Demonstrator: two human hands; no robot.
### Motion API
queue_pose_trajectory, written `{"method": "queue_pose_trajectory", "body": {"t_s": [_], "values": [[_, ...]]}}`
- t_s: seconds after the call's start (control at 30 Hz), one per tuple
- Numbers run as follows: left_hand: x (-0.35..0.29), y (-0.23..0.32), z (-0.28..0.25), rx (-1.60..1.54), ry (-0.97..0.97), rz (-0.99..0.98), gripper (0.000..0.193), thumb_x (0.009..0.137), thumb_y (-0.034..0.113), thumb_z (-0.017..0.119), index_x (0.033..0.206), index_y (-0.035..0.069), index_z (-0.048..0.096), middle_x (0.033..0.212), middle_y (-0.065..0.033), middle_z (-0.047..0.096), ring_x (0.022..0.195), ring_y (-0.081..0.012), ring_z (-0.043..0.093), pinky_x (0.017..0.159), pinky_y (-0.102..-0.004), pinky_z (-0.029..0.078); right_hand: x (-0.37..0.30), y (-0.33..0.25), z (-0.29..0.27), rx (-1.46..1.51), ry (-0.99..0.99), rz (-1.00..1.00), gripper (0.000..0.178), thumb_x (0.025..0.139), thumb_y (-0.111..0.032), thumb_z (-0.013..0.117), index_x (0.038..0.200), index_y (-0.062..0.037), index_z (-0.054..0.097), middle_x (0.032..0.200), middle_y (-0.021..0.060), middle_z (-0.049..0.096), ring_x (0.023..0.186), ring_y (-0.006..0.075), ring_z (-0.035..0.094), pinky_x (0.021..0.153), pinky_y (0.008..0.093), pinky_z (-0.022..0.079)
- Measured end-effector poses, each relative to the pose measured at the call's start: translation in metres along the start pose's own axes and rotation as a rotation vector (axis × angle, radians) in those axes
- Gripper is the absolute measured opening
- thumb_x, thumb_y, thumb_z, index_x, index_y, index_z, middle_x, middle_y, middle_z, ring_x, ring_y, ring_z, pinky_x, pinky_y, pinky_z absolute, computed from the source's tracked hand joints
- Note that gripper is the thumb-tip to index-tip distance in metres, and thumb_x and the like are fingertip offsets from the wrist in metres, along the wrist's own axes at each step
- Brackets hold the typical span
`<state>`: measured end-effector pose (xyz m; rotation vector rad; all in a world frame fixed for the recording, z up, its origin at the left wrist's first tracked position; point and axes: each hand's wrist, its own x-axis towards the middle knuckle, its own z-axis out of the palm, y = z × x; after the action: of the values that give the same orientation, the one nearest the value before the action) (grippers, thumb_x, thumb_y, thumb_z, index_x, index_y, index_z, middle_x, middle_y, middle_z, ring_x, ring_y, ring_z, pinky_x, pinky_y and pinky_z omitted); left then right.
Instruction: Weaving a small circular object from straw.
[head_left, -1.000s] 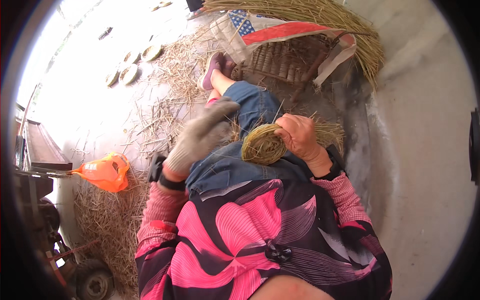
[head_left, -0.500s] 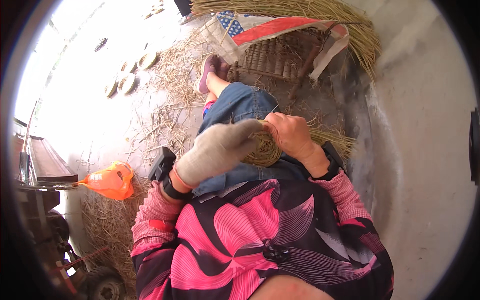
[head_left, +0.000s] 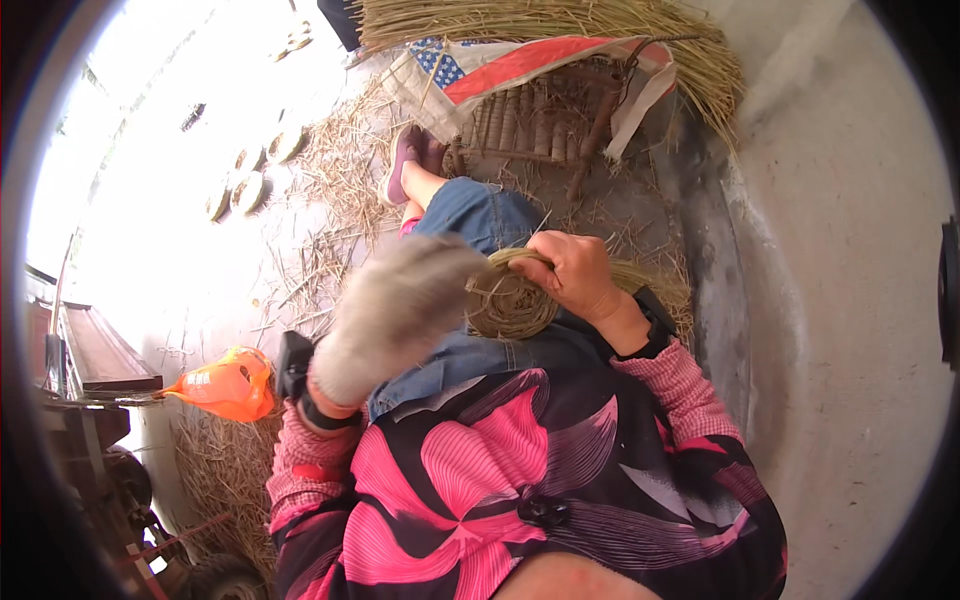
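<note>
A round coil of woven straw (head_left: 512, 303) rests on my lap, over blue denim cloth (head_left: 465, 352). Bare, my right hand (head_left: 575, 272) pinches its upper right rim between thumb and fingers. A thin strand sticks up beside those fingers, and a bundle of loose straw (head_left: 660, 285) trails to the right from under the wrist. My left hand (head_left: 405, 300), in a grey-white glove, is just left of the coil. Motion blurs it, and its fingers cannot be made out, nor whether it grips a strand.
Ahead stands a low bamboo chair (head_left: 530, 120) draped with a striped, starred cloth (head_left: 540, 65), a big straw heap (head_left: 560, 22) behind it. An orange plastic bag (head_left: 225, 385) lies at left near a wheeled machine (head_left: 100, 440). Several round woven pieces (head_left: 247, 192) lie far left; a wall (head_left: 830, 300) rises at right.
My gloved left hand has moved left, away from the coil's rim, uncovering more of the coil. My right hand keeps its pinch there. The whole view has shifted slightly.
</note>
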<state>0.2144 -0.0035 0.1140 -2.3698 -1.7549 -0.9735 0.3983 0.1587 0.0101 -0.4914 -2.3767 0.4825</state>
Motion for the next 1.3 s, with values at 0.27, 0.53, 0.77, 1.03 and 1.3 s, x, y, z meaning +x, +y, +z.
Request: {"method": "queue_pose_trajectory", "body": {"t_s": [0.27,0.53,0.77,1.03,1.3], "values": [[0.009,-0.041,0.041,-0.342,-0.011,-0.173,0.019,0.083,0.007,0.064,0.102,0.006,0.066,0.089,-0.0111,0.065,0.088,-0.0217,0.064,0.079,-0.0334,0.051,0.026,-0.033,-0.013,-0.114,0.054,-0.531,0.038,0.080,-0.043,0.071,0.068,-0.0145,0.048,0.063,0.0019,0.046,0.055,0.0200,0.056,0.050,0.0342,0.044],[0.031,-0.111,0.063,-0.492,0.274,-0.516,0.011,0.079,0.009,0.055,0.086,0.007,0.062,0.081,-0.0065,0.060,0.086,-0.0235,0.060,0.080,-0.0348,0.048,0.034,-0.032,-0.009,-0.050,0.012,-0.577,0.037,0.082,-0.042,0.070,0.069,-0.0130,0.051,0.064,0.0027,0.048,0.056,0.0211,0.057,0.051,0.0339,0.045],[0.006,-0.062,0.015,-0.850,0.164,-0.436,0.024,0.089,0.032,0.063,0.104,0.013,0.060,0.065,-0.0073,0.057,0.050,-0.0287,0.052,0.051,-0.0368,0.045,0.038,0.034,-0.035,1.189,0.158,0.714,0.021,0.090,-0.025,0.068,0.089,-0.0047,0.064,0.071,0.0008,0.058,0.066,0.0147,0.062,0.058,0.0271,0.051],[-0.405,-0.273,-0.077,0.529,0.341,-1.049,0.032,0.100,0.019,0.043,0.117,0.005,0.067,0.112,-0.0159,0.068,0.104,-0.0269,0.066,0.091,-0.0408,0.050,-0.023,0.163,-0.102,1.664,0.408,0.454,0.023,0.091,-0.028,0.060,0.075,-0.0123,0.053,0.055,-0.0018,0.046,0.039,0.0087,0.035,0.040,0.0239,0.028],[-0.310,-0.268,-0.067,-0.105,0.332,-1.337,0.037,0.093,0.018,0.054,0.128,0.006,0.058,0.086,-0.0045,0.064,0.067,-0.0112,0.055,0.061,-0.0272,0.045,0.003,0.105,-0.105,1.621,0.177,0.366,0.024,0.090,-0.028,0.061,0.075,-0.0113,0.053,0.056,-0.0021,0.049,0.039,0.0076,0.035,0.040,0.0240,0.027]]}}
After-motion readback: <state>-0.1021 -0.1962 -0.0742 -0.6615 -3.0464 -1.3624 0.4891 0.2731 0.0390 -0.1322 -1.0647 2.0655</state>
